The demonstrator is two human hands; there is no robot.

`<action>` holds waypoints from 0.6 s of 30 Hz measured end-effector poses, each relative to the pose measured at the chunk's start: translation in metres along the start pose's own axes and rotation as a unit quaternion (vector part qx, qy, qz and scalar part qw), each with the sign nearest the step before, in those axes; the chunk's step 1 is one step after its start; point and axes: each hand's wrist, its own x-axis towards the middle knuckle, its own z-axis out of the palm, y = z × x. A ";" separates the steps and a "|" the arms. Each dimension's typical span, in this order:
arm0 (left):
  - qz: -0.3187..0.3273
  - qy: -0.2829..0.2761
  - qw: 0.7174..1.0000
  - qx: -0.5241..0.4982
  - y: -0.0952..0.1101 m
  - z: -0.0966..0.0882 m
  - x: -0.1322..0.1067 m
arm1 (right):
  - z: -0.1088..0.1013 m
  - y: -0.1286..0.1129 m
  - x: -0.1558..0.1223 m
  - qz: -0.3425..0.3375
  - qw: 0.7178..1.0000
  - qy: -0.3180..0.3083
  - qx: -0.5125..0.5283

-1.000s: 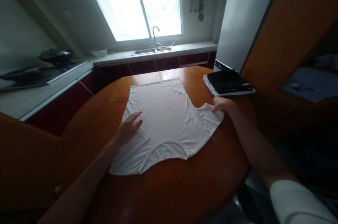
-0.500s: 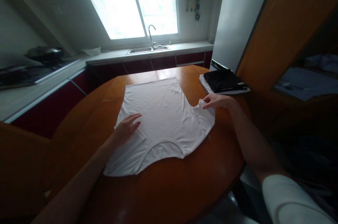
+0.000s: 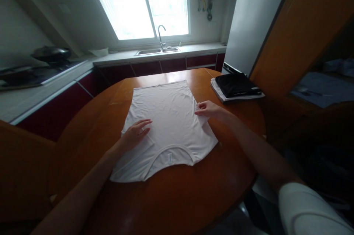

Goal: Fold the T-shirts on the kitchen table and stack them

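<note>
A white T-shirt point(image 3: 168, 124) lies spread flat on a round wooden table point(image 3: 177, 194), neck hole toward me. My left hand point(image 3: 135, 133) rests flat on the shirt's left side with fingers stretched out, over the folded-in left sleeve. My right hand point(image 3: 208, 110) pinches the right sleeve and holds it folded over the shirt's right edge.
A stack of folded dark and white clothes point(image 3: 236, 86) sits at the table's far right. Behind the table run a counter with a sink and tap point(image 3: 161, 45), and a stove with a pan point(image 3: 49, 55) at left. A white fridge point(image 3: 254, 17) and wooden cabinet point(image 3: 306, 28) stand at right.
My right hand has carried the right sleeve leftward, folding it in over the shirt's body. My left hand has stayed pressed on the left side.
</note>
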 end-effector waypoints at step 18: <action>0.027 0.029 0.999 -0.002 0.016 -0.006 0.000 | -0.015 0.038 0.031 -0.142 0.932 0.192 -0.273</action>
